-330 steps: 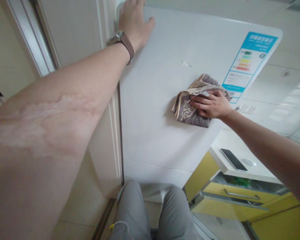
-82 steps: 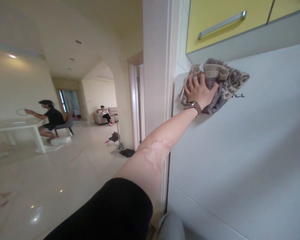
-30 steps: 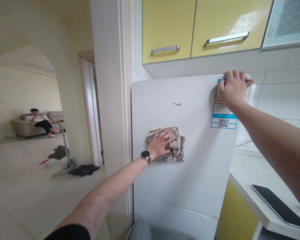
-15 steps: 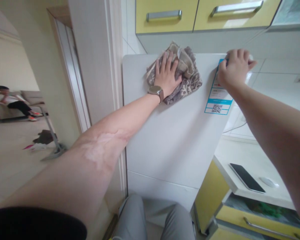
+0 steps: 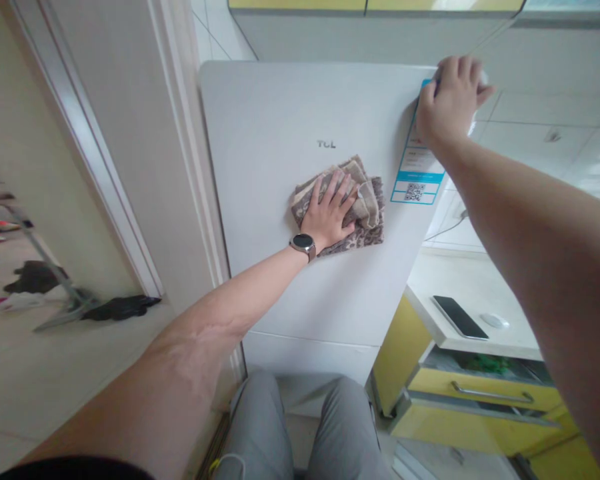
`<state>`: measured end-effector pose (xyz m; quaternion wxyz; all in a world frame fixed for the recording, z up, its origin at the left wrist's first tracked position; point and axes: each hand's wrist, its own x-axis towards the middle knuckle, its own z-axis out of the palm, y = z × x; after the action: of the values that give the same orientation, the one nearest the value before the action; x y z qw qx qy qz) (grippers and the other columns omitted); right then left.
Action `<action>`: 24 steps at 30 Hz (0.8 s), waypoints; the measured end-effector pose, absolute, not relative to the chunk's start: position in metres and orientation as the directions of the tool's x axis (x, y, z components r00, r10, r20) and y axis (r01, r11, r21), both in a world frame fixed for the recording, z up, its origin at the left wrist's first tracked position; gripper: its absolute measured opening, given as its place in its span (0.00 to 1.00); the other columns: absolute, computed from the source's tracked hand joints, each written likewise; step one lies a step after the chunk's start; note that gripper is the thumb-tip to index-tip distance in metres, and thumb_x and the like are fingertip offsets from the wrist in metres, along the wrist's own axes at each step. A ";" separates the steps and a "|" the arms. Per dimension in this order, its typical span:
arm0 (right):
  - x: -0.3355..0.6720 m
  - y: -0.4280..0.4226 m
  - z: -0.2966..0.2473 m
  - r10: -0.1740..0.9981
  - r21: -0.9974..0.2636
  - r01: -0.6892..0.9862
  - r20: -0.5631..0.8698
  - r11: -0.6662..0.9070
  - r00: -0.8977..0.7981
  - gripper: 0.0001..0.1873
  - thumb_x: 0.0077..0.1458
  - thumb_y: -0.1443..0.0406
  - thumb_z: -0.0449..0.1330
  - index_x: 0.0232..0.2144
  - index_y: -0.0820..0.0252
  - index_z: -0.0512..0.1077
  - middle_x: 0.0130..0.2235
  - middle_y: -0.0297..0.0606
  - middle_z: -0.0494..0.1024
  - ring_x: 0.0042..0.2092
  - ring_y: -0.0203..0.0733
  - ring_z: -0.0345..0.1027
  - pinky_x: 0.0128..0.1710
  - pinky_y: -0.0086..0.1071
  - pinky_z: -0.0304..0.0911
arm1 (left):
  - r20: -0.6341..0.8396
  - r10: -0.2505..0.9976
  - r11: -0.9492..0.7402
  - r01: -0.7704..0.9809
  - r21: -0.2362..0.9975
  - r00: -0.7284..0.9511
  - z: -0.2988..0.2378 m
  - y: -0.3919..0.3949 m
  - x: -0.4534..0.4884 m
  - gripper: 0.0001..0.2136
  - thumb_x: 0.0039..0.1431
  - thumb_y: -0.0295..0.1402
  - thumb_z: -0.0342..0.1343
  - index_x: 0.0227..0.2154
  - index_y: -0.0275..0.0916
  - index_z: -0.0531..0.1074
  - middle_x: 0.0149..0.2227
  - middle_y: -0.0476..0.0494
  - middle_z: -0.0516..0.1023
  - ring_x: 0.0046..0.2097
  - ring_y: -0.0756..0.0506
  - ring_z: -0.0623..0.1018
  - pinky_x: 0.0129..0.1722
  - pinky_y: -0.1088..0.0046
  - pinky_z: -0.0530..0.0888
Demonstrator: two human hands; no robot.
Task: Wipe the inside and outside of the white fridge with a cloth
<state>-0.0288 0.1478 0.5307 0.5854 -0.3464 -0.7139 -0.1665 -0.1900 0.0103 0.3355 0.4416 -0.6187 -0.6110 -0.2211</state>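
Note:
My left hand [image 5: 329, 213], with a watch on its wrist, presses a folded brown patterned towel [image 5: 373, 230] against the front of a white refrigerator [image 5: 280, 287]. Its fingers are spread over the cloth, below the TCL lettering [image 5: 326, 144]. At the refrigerator's top right corner my right hand [image 5: 449, 103] is closed, fingers curled over the edge. Something pale shows beside those fingers, too covered to name. A blue-and-white label [image 5: 416, 180] with a QR code runs down from under that hand, which hides its upper part.
Yellow cabinets [image 5: 300, 4] hang above. To the right, a white counter [image 5: 510, 313] bears a phone [image 5: 460, 317] and a small white oval object [image 5: 495, 321], over yellow drawers [image 5: 485, 387]. A door frame [image 5: 180, 133] borders the left; a mop [image 5: 55, 267] and black bag [image 5: 123, 307] lie beyond.
My left hand has moved the towel down the refrigerator front, uncovering the lettering. My right hand keeps its place at the corner. The view has shifted to the right and down.

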 end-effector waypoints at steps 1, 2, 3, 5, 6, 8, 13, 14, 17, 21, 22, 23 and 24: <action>-0.029 0.148 0.531 0.300 -0.173 0.690 0.952 0.703 -0.067 0.15 0.67 0.61 0.44 0.52 0.46 0.63 0.64 0.46 0.67 0.66 0.52 0.53 0.65 0.60 0.46 | 0.800 0.577 0.141 0.945 -0.297 0.165 0.325 0.010 -0.188 0.39 0.65 0.43 0.57 0.74 0.36 0.53 0.77 0.35 0.45 0.77 0.31 0.40 0.75 0.42 0.36; -0.030 0.148 0.531 0.300 -0.177 0.690 0.952 0.702 -0.061 0.15 0.66 0.62 0.45 0.52 0.49 0.64 0.63 0.46 0.68 0.66 0.52 0.53 0.65 0.60 0.46 | 0.788 0.590 0.141 0.939 -0.314 0.176 0.314 0.010 -0.187 0.39 0.65 0.44 0.56 0.75 0.36 0.52 0.77 0.34 0.46 0.77 0.31 0.41 0.75 0.41 0.37; -0.031 0.148 0.531 0.299 -0.180 0.689 0.953 0.702 -0.055 0.16 0.66 0.62 0.45 0.52 0.52 0.65 0.63 0.47 0.68 0.66 0.53 0.54 0.64 0.60 0.47 | 0.780 0.597 0.136 0.934 -0.330 0.188 0.303 0.011 -0.186 0.39 0.66 0.44 0.56 0.75 0.36 0.52 0.77 0.33 0.46 0.77 0.31 0.43 0.75 0.41 0.37; -0.032 0.150 0.532 0.290 -0.180 0.685 0.956 0.706 -0.047 0.17 0.65 0.62 0.47 0.53 0.55 0.66 0.63 0.47 0.69 0.66 0.54 0.55 0.64 0.59 0.47 | 0.765 0.606 0.115 0.927 -0.358 0.220 0.279 0.013 -0.185 0.39 0.66 0.45 0.55 0.75 0.36 0.52 0.76 0.33 0.48 0.77 0.31 0.45 0.74 0.40 0.39; -0.032 0.151 0.532 0.284 -0.178 0.683 0.958 0.709 -0.045 0.18 0.65 0.62 0.47 0.54 0.56 0.67 0.63 0.47 0.69 0.67 0.54 0.55 0.64 0.58 0.46 | 0.754 0.613 0.102 0.922 -0.373 0.237 0.265 0.014 -0.184 0.38 0.66 0.45 0.55 0.75 0.37 0.52 0.76 0.32 0.49 0.77 0.30 0.46 0.74 0.40 0.40; -0.032 0.151 0.533 0.279 -0.176 0.682 0.959 0.710 -0.043 0.20 0.64 0.61 0.48 0.55 0.56 0.68 0.63 0.47 0.69 0.67 0.53 0.56 0.64 0.57 0.47 | 0.717 0.643 0.073 0.910 -0.407 0.270 0.235 0.015 -0.184 0.38 0.66 0.45 0.56 0.75 0.38 0.53 0.76 0.33 0.51 0.77 0.30 0.47 0.74 0.40 0.41; -0.032 0.151 0.533 0.277 -0.167 0.682 0.959 0.712 -0.054 0.21 0.64 0.62 0.47 0.56 0.57 0.68 0.63 0.47 0.69 0.67 0.53 0.56 0.64 0.58 0.47 | 0.539 0.761 -0.054 0.863 -0.501 0.361 0.136 0.014 -0.185 0.35 0.70 0.47 0.53 0.75 0.41 0.54 0.76 0.36 0.52 0.77 0.32 0.48 0.74 0.41 0.47; -0.031 0.152 0.533 0.271 -0.165 0.681 0.961 0.714 -0.052 0.20 0.64 0.62 0.47 0.55 0.57 0.67 0.63 0.47 0.69 0.67 0.54 0.56 0.64 0.58 0.47 | 0.508 0.770 -0.088 0.854 -0.513 0.385 0.113 0.013 -0.185 0.34 0.71 0.47 0.52 0.75 0.41 0.55 0.76 0.37 0.53 0.76 0.33 0.48 0.73 0.42 0.48; -0.031 0.153 0.531 0.244 -0.151 0.669 0.969 0.727 -0.046 0.15 0.65 0.62 0.46 0.50 0.52 0.66 0.61 0.47 0.70 0.65 0.54 0.57 0.63 0.58 0.48 | 0.426 0.789 -0.183 0.831 -0.526 0.443 0.043 0.010 -0.188 0.33 0.71 0.46 0.54 0.74 0.42 0.56 0.75 0.39 0.55 0.76 0.36 0.51 0.72 0.46 0.54; -0.031 0.157 0.528 0.207 -0.125 0.648 0.977 0.752 -0.052 0.10 0.66 0.61 0.44 0.46 0.48 0.62 0.61 0.47 0.70 0.63 0.53 0.55 0.61 0.57 0.46 | 0.339 0.781 -0.296 0.789 -0.539 0.525 -0.029 0.005 -0.193 0.34 0.68 0.44 0.60 0.72 0.41 0.59 0.74 0.41 0.58 0.75 0.41 0.54 0.71 0.57 0.59; -0.032 0.157 0.527 0.208 -0.124 0.643 0.977 0.755 -0.056 0.10 0.66 0.62 0.44 0.46 0.48 0.62 0.60 0.47 0.69 0.63 0.53 0.54 0.61 0.57 0.46 | 0.332 0.772 -0.310 0.778 -0.546 0.541 -0.040 0.004 -0.194 0.33 0.68 0.43 0.59 0.72 0.42 0.60 0.74 0.42 0.58 0.75 0.42 0.54 0.71 0.59 0.59; -0.032 0.158 0.526 0.214 -0.127 0.640 0.975 0.757 -0.060 0.10 0.66 0.62 0.43 0.46 0.49 0.61 0.60 0.47 0.69 0.64 0.53 0.53 0.61 0.57 0.44 | 0.334 0.771 -0.308 0.777 -0.548 0.542 -0.048 0.003 -0.195 0.32 0.69 0.42 0.58 0.72 0.42 0.60 0.74 0.43 0.59 0.75 0.42 0.54 0.71 0.60 0.60; -0.033 0.158 0.526 0.220 -0.127 0.638 0.973 0.759 -0.067 0.10 0.67 0.62 0.43 0.47 0.50 0.61 0.61 0.48 0.68 0.64 0.53 0.52 0.61 0.57 0.43 | 0.336 0.772 -0.305 0.778 -0.550 0.540 -0.052 0.003 -0.196 0.30 0.70 0.40 0.57 0.72 0.43 0.61 0.74 0.45 0.59 0.75 0.43 0.55 0.70 0.61 0.61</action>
<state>-0.0325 0.1578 0.5258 0.6124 -0.3021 -0.7103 -0.1709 -0.1955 0.0026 -0.0524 0.3431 -0.8076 -0.4796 -0.0043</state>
